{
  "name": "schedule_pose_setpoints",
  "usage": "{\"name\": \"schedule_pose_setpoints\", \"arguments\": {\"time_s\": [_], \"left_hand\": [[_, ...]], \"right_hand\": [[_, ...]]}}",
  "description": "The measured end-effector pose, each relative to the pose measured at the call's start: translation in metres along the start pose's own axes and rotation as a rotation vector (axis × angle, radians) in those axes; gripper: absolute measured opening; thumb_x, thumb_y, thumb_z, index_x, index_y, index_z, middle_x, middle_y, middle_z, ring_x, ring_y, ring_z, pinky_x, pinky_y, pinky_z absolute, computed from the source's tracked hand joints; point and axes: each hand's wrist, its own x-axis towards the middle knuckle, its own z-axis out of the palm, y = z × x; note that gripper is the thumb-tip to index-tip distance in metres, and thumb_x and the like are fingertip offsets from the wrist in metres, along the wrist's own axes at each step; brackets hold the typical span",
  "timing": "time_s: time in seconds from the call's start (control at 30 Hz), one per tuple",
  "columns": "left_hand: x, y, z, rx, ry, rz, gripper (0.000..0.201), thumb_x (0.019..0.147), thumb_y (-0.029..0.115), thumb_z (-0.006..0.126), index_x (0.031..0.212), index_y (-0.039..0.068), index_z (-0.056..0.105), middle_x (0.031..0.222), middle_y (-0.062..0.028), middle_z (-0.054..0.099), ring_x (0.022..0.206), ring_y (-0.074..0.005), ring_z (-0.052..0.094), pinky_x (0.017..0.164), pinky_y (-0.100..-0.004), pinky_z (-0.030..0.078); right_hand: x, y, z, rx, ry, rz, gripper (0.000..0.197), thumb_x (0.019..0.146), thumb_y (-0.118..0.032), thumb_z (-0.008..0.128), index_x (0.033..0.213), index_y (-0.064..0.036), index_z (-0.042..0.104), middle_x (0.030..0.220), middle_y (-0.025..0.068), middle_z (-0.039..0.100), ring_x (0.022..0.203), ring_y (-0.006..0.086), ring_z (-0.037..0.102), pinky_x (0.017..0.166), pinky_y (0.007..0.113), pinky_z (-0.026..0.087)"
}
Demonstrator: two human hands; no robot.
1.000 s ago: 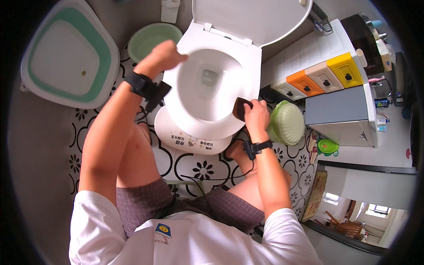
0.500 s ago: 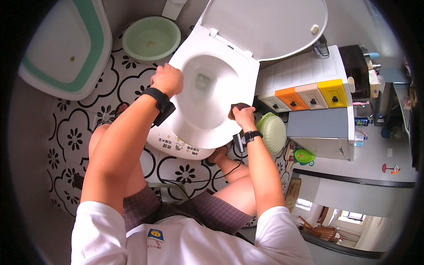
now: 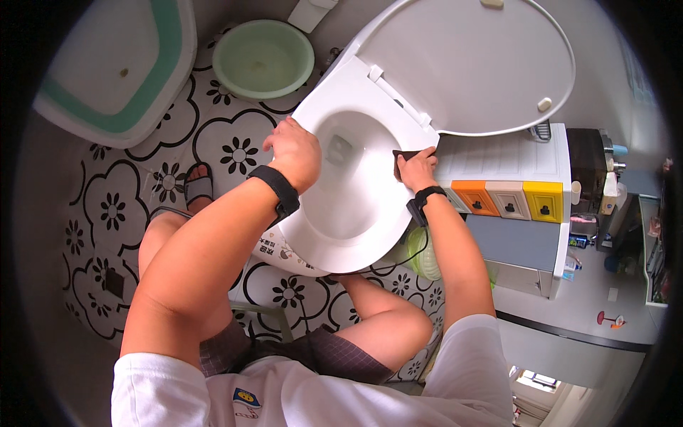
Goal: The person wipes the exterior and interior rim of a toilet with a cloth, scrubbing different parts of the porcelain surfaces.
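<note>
In front of me stands a white toilet with its lid (image 3: 498, 64) raised; the inside of the bowl (image 3: 348, 192) shows. My left hand (image 3: 294, 153) is at the left edge of the toilet seat (image 3: 318, 257), its fingers curled down over the edge and partly hidden. On the right side of the seat, my right hand (image 3: 418, 169) pinches a dark brown cloth-like piece (image 3: 398, 162) and presses it against the rim. Black bands (image 3: 276, 186) circle both wrists, and a thin black cable hangs from the right one.
A green basin (image 3: 263, 60) and a white-and-green tub (image 3: 171, 71) stand at the far left. On the right are a cabinet with colored drawers (image 3: 475, 197) and a pale green ribbed basin (image 3: 425, 255). Flower-patterned tiles (image 3: 112, 211) cover the floor around my legs.
The whole view has shifted. My right hand has slid farther away along the right side of the seat with the cloth-like piece. The left hand stays at the left edge.
</note>
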Motion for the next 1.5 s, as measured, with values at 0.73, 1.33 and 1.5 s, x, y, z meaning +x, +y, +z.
{"name": "schedule_pose_setpoints", "arguments": {"time_s": [0.73, 1.33, 1.5], "left_hand": [[-0.016, -0.013, -0.024, -0.081, -0.097, 0.049, 0.07, 0.083, 0.011, 0.063, 0.141, -0.01, 0.03, 0.144, -0.0179, 0.04, 0.12, -0.0312, 0.049, 0.069, -0.0545, 0.056], [-0.012, -0.017, -0.004, -0.086, 0.106, 0.11, 0.037, 0.073, 0.012, 0.072, 0.109, 0.008, 0.069, 0.13, -0.0119, 0.05, 0.104, -0.027, 0.061, 0.074, -0.0519, 0.055], [-0.006, -0.025, -0.012, -0.128, -0.011, 0.133, 0.038, 0.077, 0.009, 0.066, 0.114, 0.001, 0.064, 0.125, -0.0153, 0.055, 0.11, -0.0309, 0.058, 0.077, -0.0535, 0.054]], "right_hand": [[-0.189, 0.001, 0.041, 0.284, 0.024, 0.13, 0.09, 0.086, -0.03, 0.054, 0.137, 0.0225, 0.001, 0.129, 0.0446, 0.026, 0.119, 0.0521, 0.035, 0.106, 0.051, 0.029], [-0.239, 0.009, 0.024, 0.128, 0.211, -0.563, 0.051, 0.089, -0.027, 0.052, 0.129, 0.003, 0.048, 0.144, 0.0264, 0.032, 0.138, 0.0434, 0.021, 0.114, 0.053, 0.015], [-0.231, 0.015, 0.022, 0.189, 0.182, -0.716, 0.042, 0.085, -0.026, 0.055, 0.117, 0.0002, 0.056, 0.126, 0.0194, 0.049, 0.133, 0.0393, 0.031, 0.113, 0.052, 0.018]]}}
